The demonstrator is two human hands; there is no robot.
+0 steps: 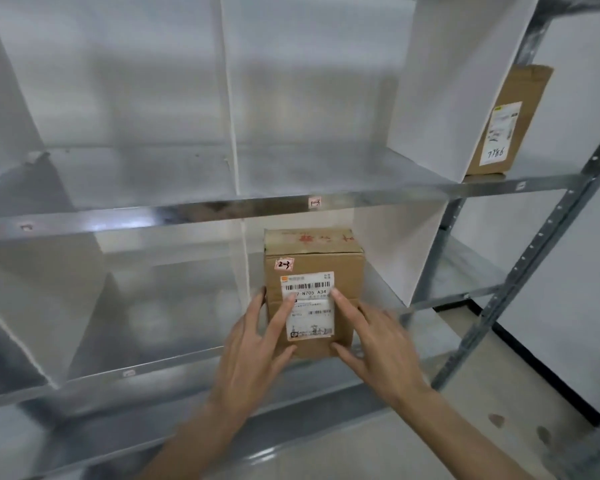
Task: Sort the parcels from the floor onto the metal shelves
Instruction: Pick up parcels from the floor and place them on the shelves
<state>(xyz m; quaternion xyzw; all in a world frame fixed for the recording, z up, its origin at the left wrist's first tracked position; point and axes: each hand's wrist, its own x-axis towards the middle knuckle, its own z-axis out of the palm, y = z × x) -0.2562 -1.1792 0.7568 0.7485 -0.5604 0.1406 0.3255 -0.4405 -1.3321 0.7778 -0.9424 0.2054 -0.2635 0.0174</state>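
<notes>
Your left hand [253, 344] and right hand [374, 344] press straight, spread fingers against the front of the cardboard parcel [312, 271] standing upright between them on the metal shelf [153, 368].

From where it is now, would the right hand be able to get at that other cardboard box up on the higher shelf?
Probably yes. The right hand only presses on the labelled parcel; the upper box stands at the open shelf front, right of the white divider, which stands between them.

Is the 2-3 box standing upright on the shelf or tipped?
Upright: the box stands flat on the lower shelf, taped top up, label facing out.
</notes>
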